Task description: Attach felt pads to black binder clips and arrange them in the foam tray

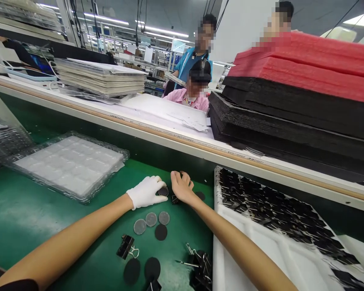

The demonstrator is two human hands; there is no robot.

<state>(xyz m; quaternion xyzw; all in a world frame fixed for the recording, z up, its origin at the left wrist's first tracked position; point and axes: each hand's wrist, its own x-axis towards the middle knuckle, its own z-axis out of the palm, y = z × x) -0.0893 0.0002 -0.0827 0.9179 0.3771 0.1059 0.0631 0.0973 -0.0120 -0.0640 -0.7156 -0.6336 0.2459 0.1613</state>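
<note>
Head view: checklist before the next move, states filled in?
1. Both hands gloved: not ok; left hand gloved, right hand bare.
2. Dark disc in left hand's grip: ok.
3. Right hand's grip holding something: cannot tell, inside hidden.
4. Three clear discs away from both hands: ok, on the green table.
5. Leftmost binder clip away from both hands: ok.
6. Right forearm off the white tray: cannot tell, contact hidden.

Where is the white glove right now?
In the head view, the white glove is just left of centre, worn on the left hand, which holds a dark disc beside the bare right hand.
</note>
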